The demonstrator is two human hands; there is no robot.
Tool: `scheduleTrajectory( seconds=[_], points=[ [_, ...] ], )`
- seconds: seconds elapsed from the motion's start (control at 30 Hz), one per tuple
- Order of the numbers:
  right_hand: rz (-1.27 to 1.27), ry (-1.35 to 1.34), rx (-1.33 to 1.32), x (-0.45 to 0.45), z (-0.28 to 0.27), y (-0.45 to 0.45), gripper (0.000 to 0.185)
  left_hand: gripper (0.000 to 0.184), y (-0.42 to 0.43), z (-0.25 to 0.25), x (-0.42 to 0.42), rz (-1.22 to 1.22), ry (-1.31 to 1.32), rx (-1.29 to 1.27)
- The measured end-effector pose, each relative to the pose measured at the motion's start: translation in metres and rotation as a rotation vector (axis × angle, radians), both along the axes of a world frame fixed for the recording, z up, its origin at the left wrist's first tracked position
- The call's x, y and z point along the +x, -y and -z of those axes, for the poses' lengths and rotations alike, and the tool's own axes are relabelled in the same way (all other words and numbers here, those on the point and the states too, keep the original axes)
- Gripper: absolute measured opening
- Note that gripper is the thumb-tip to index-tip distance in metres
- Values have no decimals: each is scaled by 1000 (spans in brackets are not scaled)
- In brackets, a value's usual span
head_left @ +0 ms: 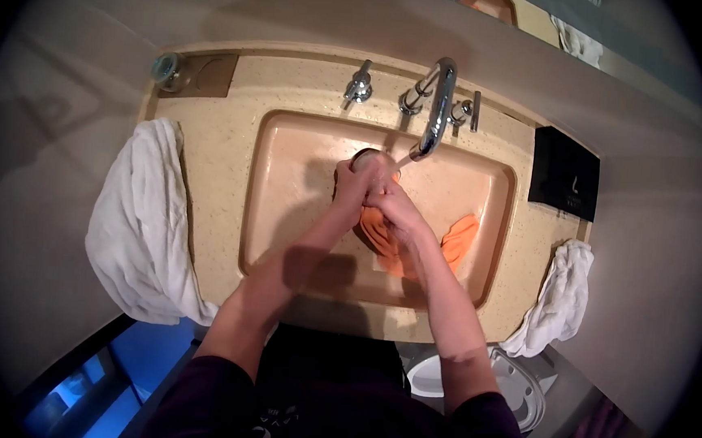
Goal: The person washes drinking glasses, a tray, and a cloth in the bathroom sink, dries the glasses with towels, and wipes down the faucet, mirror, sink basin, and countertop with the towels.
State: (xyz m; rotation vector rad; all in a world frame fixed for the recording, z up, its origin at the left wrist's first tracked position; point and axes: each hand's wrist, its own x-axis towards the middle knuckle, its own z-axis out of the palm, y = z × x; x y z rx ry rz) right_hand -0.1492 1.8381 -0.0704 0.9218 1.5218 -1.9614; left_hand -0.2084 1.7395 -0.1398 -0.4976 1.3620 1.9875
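The dark shirt (314, 404) of the person is nearest the camera, and from its sleeves both forearms reach forward over the sink (490, 273). The left hand (348, 188) and the right hand (396, 208) meet above the basin, just beside the spout of the tap (440, 103), and a thin stream of water falls close to the fingers.

The orange cloth (382, 239) lies mostly under the hands and on the near side of them. Its upper end is at the fingers; from there it goes down toward the person, then it bends to the right and passes under the right forearm. Its loose end rests on the right part of the basin. So its long line is a curve, not a straight one, and the right hand is the nearer one to the most of it.

The right fingers are bent together and seem closed on the upper end of the cloth. The left hand is a little farther forward and touches the right one. Its fingers are curled, but I cannot tell what they hold; beside them shows a small dark rim, too unclear to name.

On the tabletop (217, 153), a white towel (139, 220) lies at the left edge.
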Motion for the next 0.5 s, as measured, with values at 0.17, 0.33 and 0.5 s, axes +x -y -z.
scheduleTrajectory(
  seconds=[0.17, 0.33, 0.5],
  points=[
    [-100, -449, 127, 14, 49, 18, 49, 45, 22, 7, -33, 268, 174, 104],
    [-45, -480, 214, 14, 28, 14, 26, 52, 38, -31, -56, 672, 300, -33],
    [800, -165, -591, 5, 5, -8, 26, 58, 5, -8, -23, 346, -668, -240]
  ],
)
